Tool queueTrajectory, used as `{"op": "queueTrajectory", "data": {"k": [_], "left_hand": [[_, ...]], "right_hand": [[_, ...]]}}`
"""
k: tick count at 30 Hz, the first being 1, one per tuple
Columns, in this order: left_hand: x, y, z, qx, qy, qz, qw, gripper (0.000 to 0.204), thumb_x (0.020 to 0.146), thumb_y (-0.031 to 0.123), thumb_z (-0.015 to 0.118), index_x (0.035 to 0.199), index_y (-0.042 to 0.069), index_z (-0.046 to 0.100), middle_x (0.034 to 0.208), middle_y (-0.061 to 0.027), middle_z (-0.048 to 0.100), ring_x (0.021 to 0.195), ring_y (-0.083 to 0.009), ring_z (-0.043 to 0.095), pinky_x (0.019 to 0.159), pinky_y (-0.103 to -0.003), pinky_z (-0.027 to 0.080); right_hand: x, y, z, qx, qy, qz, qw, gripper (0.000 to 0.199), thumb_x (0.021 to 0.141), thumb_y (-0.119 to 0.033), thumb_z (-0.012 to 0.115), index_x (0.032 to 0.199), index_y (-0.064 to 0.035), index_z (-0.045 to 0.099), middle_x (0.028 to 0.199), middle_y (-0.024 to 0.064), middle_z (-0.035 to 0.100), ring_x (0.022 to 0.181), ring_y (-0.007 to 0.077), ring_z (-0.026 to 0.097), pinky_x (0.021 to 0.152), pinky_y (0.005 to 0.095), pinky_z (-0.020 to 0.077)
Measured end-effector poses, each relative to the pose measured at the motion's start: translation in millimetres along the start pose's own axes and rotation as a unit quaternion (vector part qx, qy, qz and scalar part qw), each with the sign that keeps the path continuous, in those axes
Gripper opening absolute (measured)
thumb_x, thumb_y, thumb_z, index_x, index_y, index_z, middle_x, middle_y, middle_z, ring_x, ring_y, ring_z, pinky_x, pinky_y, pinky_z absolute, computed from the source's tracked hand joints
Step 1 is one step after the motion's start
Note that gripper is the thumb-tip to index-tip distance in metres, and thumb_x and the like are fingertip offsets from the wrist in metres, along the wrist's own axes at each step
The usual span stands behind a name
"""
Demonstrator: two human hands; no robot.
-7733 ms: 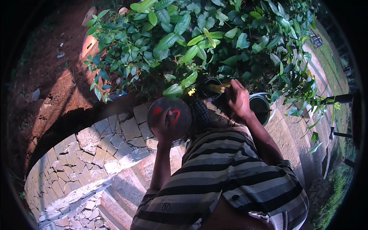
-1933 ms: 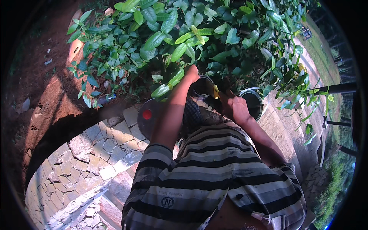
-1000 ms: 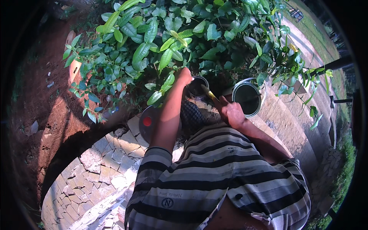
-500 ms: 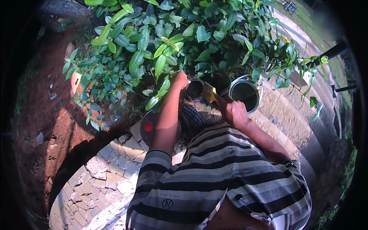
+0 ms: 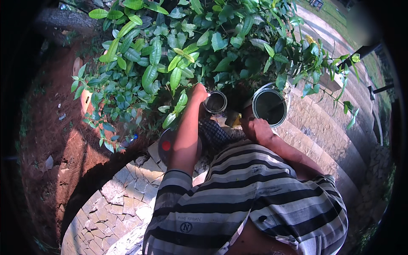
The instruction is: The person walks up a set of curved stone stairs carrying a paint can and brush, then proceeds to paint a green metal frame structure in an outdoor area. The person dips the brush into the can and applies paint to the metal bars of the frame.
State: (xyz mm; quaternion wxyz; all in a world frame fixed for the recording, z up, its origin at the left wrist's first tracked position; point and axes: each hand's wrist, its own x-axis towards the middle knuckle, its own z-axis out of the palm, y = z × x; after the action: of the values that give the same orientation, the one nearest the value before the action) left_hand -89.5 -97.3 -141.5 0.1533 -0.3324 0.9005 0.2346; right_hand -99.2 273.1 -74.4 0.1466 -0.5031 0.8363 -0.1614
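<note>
Two cans are sitting under the bush (image 5: 191,51): the left hand (image 5: 199,91), up from the lid (image 5: 166,146) it held seconds ago, is clamping the small can (image 5: 215,102), while the right hand (image 5: 257,129) is gripping a brush (image 5: 234,120) beside the big can (image 5: 269,107).

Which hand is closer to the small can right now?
Left. The left hand is at the small can, touching its rim. The right hand is farther off, just below the big can.
</note>
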Motion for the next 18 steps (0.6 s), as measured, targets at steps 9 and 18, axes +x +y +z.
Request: {"op": "queueTrajectory", "data": {"k": [9,18], "left_hand": [[-32,31,-15,-0.03,0.047,-0.015,0.998,0.025,0.077,0.024,0.086,0.094,0.008,0.077,0.106,-0.0157,0.076,0.105,-0.0347,0.071,0.093,-0.044,0.055],[-73,58,-16,-0.084,0.191,-0.048,0.977,0.019,0.083,0.018,0.065,0.096,0.013,0.078,0.097,-0.0191,0.075,0.094,-0.0401,0.073,0.083,-0.047,0.058]], "right_hand": [[17,-12,-19,0.045,-0.006,-0.052,0.998,0.018,0.089,-0.02,0.06,0.092,-0.0039,0.068,0.079,0.0215,0.066,0.073,0.0414,0.067,0.067,0.0506,0.0548],[-57,12,-122,0.65,-0.044,0.24,0.72,0.041,0.106,-0.042,0.055,0.123,-0.0063,0.067,0.067,0.0051,0.059,0.048,0.0109,0.043,0.046,0.0271,0.0331]]}}
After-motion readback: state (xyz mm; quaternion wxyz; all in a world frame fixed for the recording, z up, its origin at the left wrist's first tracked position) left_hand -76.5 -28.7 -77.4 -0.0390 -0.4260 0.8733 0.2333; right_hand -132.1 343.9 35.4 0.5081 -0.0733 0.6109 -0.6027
